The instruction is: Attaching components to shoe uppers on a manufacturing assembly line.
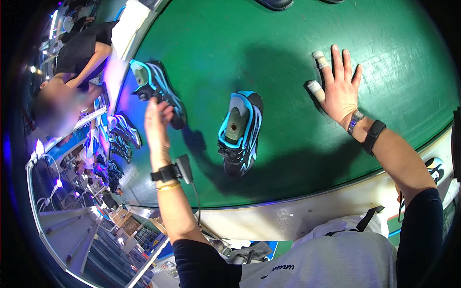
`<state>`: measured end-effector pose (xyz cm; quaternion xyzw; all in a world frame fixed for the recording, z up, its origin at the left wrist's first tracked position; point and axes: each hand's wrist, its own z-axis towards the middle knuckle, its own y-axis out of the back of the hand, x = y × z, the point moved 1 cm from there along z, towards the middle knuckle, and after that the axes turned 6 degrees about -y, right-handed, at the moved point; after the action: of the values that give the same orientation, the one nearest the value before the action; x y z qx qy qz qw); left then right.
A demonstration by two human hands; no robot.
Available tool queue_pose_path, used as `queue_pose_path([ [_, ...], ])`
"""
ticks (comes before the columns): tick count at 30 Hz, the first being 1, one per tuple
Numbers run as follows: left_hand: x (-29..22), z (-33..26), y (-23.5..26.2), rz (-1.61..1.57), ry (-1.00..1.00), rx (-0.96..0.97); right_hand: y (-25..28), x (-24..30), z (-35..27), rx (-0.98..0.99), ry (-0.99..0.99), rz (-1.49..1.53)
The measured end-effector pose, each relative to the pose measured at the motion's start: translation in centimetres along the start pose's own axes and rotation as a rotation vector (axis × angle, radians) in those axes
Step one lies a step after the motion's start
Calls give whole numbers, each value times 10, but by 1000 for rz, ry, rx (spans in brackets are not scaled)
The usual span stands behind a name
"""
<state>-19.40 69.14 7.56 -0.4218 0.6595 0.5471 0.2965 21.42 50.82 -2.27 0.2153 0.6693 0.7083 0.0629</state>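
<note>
My right hand (pixel 340 93) lies on the green work surface (pixel 297 144) at the right, fingers spread, with pale wraps on the thumb and index finger. My left hand (pixel 157 126) is at the left, its fingers loosely bent and apart, beside a black sneaker (pixel 169 89) with bright blue trim. The fingertips overlap the sneaker's side in view; whether they touch it I cannot tell. Between my hands sits a second sneaker (pixel 249 132) of the same kind, its opening facing up and a grey-green insole with a dark round spot showing inside.
Several more sneakers (pixel 126 129) line the left side. Another person (pixel 84 62) leans in at the upper left. Part of a dark shoe (pixel 276 4) shows at the far edge. A pale border (pixel 288 216) edges the surface near my body. A cable (pixel 197 197) hangs by my left wrist.
</note>
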Motion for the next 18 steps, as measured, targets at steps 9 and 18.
queue_pose_path([
  [9,67,-177,-61,-48,-44,390,-4,8,-2,10,-16,-11],
  [18,74,-210,-66,577,-189,85,55,-20,-28,327,199,311],
])
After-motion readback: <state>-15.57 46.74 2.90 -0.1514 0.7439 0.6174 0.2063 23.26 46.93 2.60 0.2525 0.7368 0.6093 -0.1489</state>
